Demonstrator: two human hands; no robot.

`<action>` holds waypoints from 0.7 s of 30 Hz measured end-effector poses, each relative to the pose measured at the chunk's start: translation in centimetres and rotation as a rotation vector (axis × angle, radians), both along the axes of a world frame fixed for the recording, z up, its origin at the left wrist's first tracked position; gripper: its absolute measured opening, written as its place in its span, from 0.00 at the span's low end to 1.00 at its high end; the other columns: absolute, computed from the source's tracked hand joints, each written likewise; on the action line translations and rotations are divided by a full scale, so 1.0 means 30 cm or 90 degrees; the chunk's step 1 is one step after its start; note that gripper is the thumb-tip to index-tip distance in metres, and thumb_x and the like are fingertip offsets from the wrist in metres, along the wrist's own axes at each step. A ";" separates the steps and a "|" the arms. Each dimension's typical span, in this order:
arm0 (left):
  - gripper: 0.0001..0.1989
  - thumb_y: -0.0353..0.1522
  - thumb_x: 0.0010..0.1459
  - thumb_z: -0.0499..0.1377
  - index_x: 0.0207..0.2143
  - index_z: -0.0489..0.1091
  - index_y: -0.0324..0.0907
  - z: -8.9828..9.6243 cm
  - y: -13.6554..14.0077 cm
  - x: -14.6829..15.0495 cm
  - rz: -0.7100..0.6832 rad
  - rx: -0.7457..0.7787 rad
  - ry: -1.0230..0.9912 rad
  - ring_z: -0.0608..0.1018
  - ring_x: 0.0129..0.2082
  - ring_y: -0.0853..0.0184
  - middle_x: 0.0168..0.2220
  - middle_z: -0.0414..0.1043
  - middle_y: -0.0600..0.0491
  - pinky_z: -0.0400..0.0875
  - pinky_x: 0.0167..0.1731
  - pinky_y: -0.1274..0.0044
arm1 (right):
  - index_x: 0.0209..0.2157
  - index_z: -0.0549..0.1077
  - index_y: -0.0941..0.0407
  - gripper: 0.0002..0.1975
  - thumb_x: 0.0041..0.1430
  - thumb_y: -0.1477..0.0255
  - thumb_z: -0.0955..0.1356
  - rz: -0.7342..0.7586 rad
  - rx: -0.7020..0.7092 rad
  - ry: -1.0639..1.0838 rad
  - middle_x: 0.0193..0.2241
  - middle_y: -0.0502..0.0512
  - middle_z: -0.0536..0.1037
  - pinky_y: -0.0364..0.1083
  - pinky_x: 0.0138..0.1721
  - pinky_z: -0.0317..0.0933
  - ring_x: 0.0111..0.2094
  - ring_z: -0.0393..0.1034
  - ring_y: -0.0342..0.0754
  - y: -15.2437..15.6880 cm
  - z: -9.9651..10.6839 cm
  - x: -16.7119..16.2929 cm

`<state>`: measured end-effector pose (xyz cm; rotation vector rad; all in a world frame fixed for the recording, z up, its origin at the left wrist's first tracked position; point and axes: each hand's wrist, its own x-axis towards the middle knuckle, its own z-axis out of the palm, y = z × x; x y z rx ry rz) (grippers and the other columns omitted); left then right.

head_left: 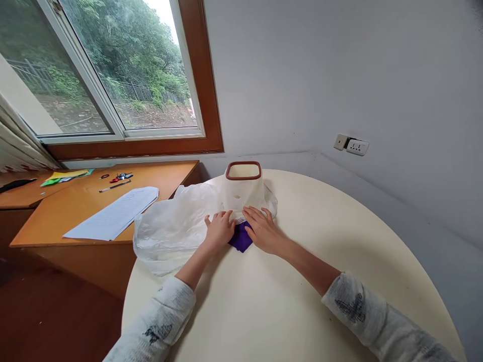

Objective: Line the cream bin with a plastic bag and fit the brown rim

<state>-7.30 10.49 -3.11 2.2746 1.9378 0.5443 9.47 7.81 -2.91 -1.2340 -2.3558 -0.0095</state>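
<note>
Purple cloth (240, 239) lies flat btwn & under both hands, L (219, 230) & R (263, 231).

Two hands are counted, the left hand (219, 230) and right hand (263, 231). One purple cloth (240, 238), one plastic bag (169, 229) at nine o'clock, one bin (243, 187) at twelve o'clock and two wall sockets (351, 145) are seen

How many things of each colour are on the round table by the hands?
Purple: 1, the folded cloth under the left hand and right hand
Clear white: 1, the plastic bag
Cream with a brown rim: 1, the bin
Total: 3 things on the round table
</note>
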 end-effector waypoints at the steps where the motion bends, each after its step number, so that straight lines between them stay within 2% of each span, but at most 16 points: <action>1: 0.18 0.35 0.58 0.46 0.50 0.62 0.45 -0.002 -0.002 0.000 0.004 0.004 0.011 0.65 0.52 0.55 0.49 0.66 0.45 0.38 0.53 0.54 | 0.57 0.55 0.58 0.23 0.61 0.72 0.54 0.002 0.006 0.003 0.58 0.58 0.57 0.55 0.57 0.35 0.59 0.46 0.50 0.002 0.006 0.001; 7: 0.19 0.35 0.59 0.46 0.52 0.59 0.43 -0.018 0.004 -0.002 0.010 0.007 0.056 0.65 0.52 0.55 0.50 0.66 0.43 0.37 0.53 0.53 | 0.51 0.63 0.57 0.19 0.61 0.73 0.54 0.006 0.074 0.056 0.53 0.59 0.64 0.52 0.55 0.40 0.55 0.55 0.48 0.045 0.092 0.020; 13: 0.19 0.37 0.59 0.45 0.52 0.59 0.42 -0.031 0.013 -0.003 0.005 -0.015 0.079 0.63 0.53 0.55 0.53 0.63 0.43 0.39 0.54 0.53 | 0.48 0.66 0.57 0.17 0.62 0.72 0.53 -0.072 0.148 0.123 0.50 0.57 0.68 0.50 0.52 0.42 0.52 0.58 0.47 0.174 0.229 0.054; 18: 0.18 0.38 0.60 0.44 0.50 0.60 0.43 -0.028 0.008 -0.008 -0.005 -0.033 0.087 0.61 0.55 0.57 0.54 0.61 0.44 0.45 0.54 0.56 | 0.50 0.64 0.55 0.19 0.63 0.72 0.52 -0.108 0.109 0.075 0.51 0.57 0.67 0.52 0.51 0.42 0.52 0.59 0.49 0.282 0.289 0.072; 21: 0.17 0.38 0.60 0.44 0.48 0.62 0.43 -0.027 0.007 -0.010 -0.014 -0.042 0.086 0.62 0.54 0.57 0.53 0.62 0.45 0.48 0.54 0.59 | 0.44 0.69 0.54 0.18 0.63 0.70 0.52 -0.093 0.051 0.039 0.42 0.56 0.74 0.53 0.49 0.42 0.47 0.63 0.49 0.316 0.299 0.082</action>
